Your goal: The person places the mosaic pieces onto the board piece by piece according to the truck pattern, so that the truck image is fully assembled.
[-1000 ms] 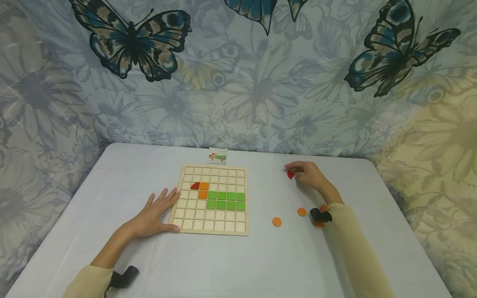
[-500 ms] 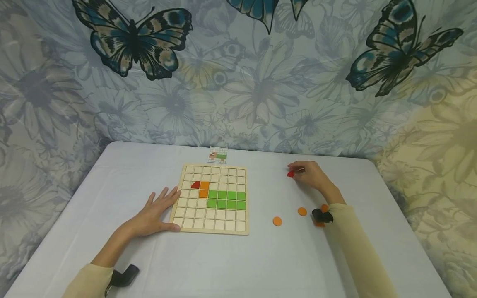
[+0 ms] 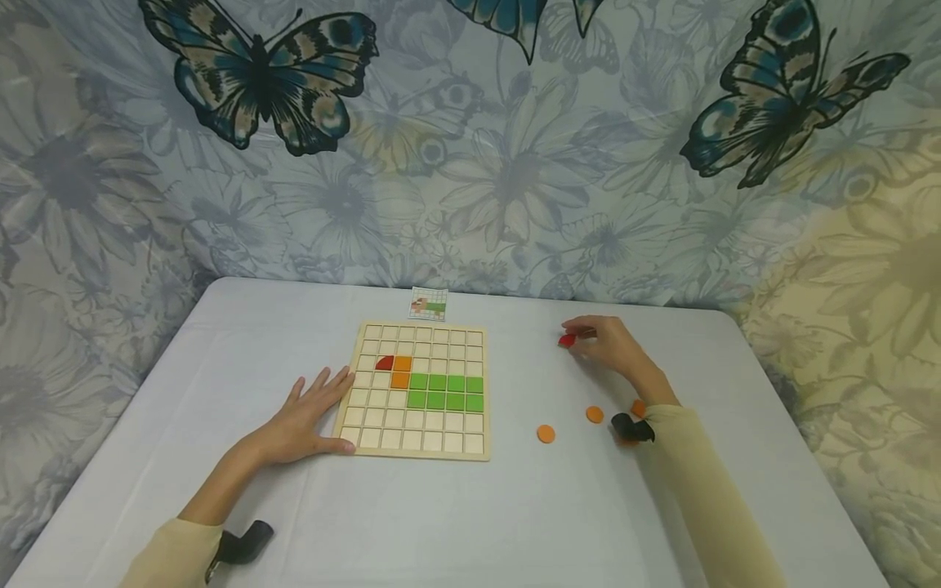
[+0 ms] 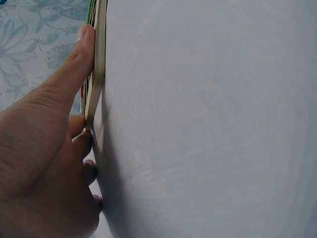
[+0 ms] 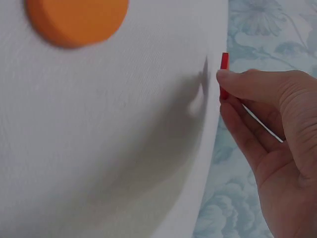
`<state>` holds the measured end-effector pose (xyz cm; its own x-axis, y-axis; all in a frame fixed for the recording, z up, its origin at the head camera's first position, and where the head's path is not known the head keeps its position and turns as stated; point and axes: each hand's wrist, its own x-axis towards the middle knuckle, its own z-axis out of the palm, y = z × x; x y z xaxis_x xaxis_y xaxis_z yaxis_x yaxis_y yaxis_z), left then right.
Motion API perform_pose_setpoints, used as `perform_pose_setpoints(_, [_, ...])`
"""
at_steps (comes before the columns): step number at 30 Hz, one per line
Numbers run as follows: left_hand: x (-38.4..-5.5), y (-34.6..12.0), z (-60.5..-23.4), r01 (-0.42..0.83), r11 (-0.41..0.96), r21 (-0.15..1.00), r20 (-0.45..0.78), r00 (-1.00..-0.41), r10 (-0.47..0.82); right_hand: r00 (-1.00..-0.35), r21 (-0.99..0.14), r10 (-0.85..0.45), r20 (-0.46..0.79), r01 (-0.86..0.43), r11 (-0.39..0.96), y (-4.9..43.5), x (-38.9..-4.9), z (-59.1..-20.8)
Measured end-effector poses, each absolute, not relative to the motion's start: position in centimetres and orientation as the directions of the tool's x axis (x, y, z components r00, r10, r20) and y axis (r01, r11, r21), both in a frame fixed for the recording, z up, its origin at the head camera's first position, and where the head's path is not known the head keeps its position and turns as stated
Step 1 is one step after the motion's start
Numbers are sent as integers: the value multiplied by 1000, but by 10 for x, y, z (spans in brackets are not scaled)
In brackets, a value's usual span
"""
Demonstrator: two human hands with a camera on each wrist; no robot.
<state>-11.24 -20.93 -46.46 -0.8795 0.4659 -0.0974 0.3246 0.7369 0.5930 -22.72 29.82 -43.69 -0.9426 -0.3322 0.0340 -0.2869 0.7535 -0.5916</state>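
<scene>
A wooden grid board (image 3: 434, 456) lies mid-table, carrying a red quarter-round piece (image 3: 385, 363), orange squares (image 3: 400, 380) and a block of green squares (image 3: 445, 392). My left hand (image 3: 305, 416) rests at the board's left edge with fingers spread; in the left wrist view its thumb (image 4: 74, 64) lies along the board's side (image 4: 99, 49). To the right of the board, my right hand (image 3: 606, 343) pinches a small red piece (image 3: 566, 340) between thumb and fingers. The right wrist view shows this red piece (image 5: 224, 74) edge-on, held off the white tablecloth.
Orange discs (image 3: 546, 434) lie on the tablecloth right of the board, some partly hidden by the right wrist's black camera (image 3: 632, 427). A small picture card (image 3: 429, 304) sits behind the board. The patterned backdrop (image 3: 515, 188) rises at the table's far edge.
The red piece has turned within my right hand's fingers, while that hand stays in nearly the same spot. My left hand and the board show no movement of their own.
</scene>
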Motion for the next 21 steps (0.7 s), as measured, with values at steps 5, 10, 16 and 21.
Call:
perform_pose_setpoints(5, [-112, -208, -464, 325, 736, 594, -95, -880, 466, -929, -588, -366, 58, -328, 739, 288, -227, -433])
perform_pose_setpoints(10, [-112, -208, -463, 328, 740, 587, -98, -879, 467, -918, -595, -389, 76, -355, 721, 276, -225, -430])
perform_pose_setpoints(16, [-112, -209, -461, 347, 745, 569, -93, -873, 479, -912, -606, -403, 76, -363, 707, 256, -221, -428])
perform_pose_setpoints(21, [-111, -210, -462, 351, 745, 568, -108, -865, 490, -901, -612, -429, 70, -378, 695, 242, -216, -429])
